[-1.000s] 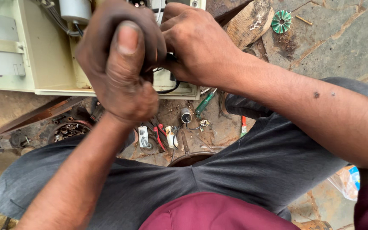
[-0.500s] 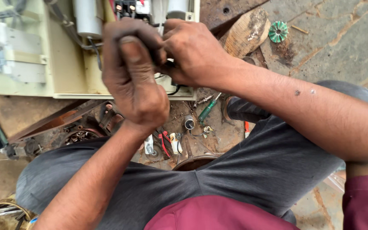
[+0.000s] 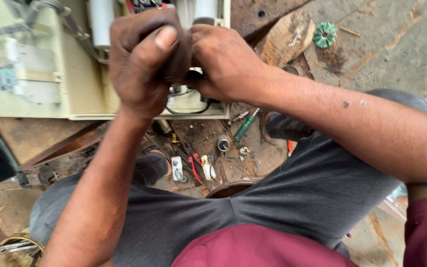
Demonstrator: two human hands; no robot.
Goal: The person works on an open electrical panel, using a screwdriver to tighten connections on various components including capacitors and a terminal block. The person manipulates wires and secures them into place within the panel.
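Nearest: dark grey trousers (image 3: 273,198) over spread knees. Between them, on the rusty floor (image 3: 396,44), lie red-handled pliers (image 3: 193,168) and, further right, a green-handled screwdriver (image 3: 245,127). Beyond, left hand (image 3: 147,64) and right hand (image 3: 223,62) are clenched together, touching, around something hidden; a thin black wire (image 3: 189,110) hangs below. Far left: cream metal box (image 3: 75,84). Far right: small green finned disc (image 3: 325,34).

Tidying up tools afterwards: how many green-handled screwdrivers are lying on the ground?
1: the green-handled screwdriver lies on the ground just below the cream metal box, right of the hands. Others may be hidden under arms or legs.
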